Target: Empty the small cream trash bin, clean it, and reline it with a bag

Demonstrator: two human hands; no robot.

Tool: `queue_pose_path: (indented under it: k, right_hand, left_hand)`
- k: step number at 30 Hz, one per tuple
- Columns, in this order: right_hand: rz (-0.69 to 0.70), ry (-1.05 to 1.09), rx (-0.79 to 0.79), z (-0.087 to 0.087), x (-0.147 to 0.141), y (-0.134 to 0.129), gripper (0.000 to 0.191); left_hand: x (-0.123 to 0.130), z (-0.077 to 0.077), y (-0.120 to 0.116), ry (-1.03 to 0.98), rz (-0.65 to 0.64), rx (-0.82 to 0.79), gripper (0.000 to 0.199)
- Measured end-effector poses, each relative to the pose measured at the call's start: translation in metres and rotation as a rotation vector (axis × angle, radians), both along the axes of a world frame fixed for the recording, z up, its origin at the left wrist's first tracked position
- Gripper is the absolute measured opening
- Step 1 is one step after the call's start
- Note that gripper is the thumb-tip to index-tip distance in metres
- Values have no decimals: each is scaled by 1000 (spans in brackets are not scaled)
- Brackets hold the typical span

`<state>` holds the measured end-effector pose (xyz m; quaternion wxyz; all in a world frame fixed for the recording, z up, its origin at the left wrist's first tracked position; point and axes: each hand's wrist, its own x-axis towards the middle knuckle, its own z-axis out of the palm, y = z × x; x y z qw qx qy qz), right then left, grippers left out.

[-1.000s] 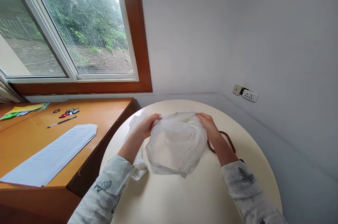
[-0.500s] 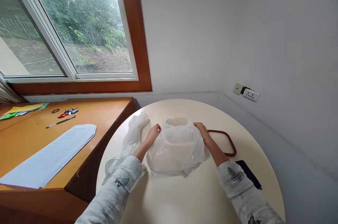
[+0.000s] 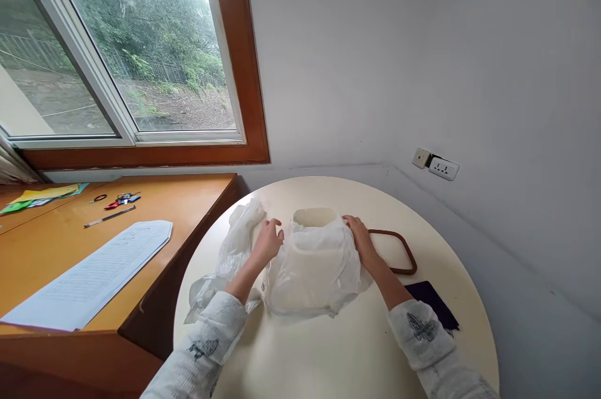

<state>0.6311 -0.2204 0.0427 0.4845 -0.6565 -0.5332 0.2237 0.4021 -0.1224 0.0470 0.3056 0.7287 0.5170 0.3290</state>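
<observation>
Cupping our right hand point(image 3: 360, 241) against a crinkled translucent plastic bag point(image 3: 312, 277) draped over a pale, round-cornered container point(image 3: 315, 218) near the round table point(image 3: 328, 355)'s far edge, we can't tell whether it grips; our left hand point(image 3: 268, 241) hangs released, fingers parted.

We have free passage along the near side of the round cream table point(image 3: 310, 355). The bulging translucent white plastic bag point(image 3: 312, 277) blocks the middle, the crumpled clear plastic bag point(image 3: 235, 242) our left, the brown rounded frame point(image 3: 408, 248) and flat navy cloth point(image 3: 432, 303) our right.
</observation>
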Motion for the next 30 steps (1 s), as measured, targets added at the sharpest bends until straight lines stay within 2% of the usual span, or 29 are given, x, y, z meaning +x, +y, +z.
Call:
queue_pose_path:
  k: [4, 7, 10, 12, 16, 23, 30]
  right_hand:
    - [-192, 16, 128, 3, 3, -11, 28]
    - [-138, -12, 192, 5, -3, -34, 23]
    - [29, -168, 180, 2, -12, -56, 25]
    - [75, -278, 156, -4, -19, -64, 27]
    - [78, -418, 154, -22, -30, -68, 27]
    - [80, -778, 165, -46, -35, -71, 28]
    - [28, -925, 68, -59, -38, -68, 31]
  left_hand:
    - [-15, 27, -33, -16, 28, 167, 17]
    - [-23, 35, -69, 85, -127, 257, 24]
    - [-22, 28, -91, 212, -242, 236, 33]
    - [-18, 19, -96, 230, -290, 234, 30]
    - [-10, 3, -96, 238, -363, 281, 24]
    - [-8, -16, -106, 652, -479, 238, 19]
    - [-9, -25, -104, 779, -489, 172, 12]
